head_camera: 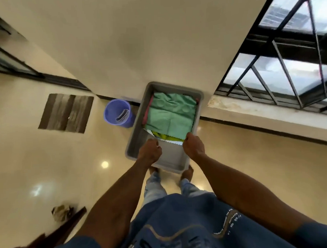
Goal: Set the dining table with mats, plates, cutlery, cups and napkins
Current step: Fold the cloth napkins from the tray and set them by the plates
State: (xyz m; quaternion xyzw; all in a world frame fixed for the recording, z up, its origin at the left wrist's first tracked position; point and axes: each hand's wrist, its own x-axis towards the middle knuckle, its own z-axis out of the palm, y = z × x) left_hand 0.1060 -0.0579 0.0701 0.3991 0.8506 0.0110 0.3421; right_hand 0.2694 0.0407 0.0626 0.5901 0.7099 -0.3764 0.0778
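A: Grey plastic is most of what you can make out: a tub [139, 135] held out in front of you over the glossy floor [49, 174], its far end reaching the wall [137, 41]. Your feet are mostly hidden under its near end.

B: And what sits inside it?

A: A folded green cloth [169, 112] fills the far half, creased into squares. From under its near edge peeps a yellow-green piece [164, 137], then a white piece [170, 142] with a zigzag edge. A strip of pink [146, 113] shows down the left side. Whatever lies beneath the stack is covered, so you cannot tell how many pieces there are.

B: My hands?

A: Your left hand [149, 152] is curled into a fist at the near left of the tub, and something pale shows at the knuckles; whether it pinches the white edge or the rim, you cannot tell. Your right hand [194, 146] is curled at the right rim beside the green cloth's near corner; what it grips is just as hidden.

B: Any writing?

A: Small white print on your blue shirt [181, 225], near right, too blurred to read. A purple bin [118, 114] stands left of the tub with a dark label, also unreadable. A striped mat [66, 113] lies farther left, and a blurred brown shape is cut off at the near left corner.
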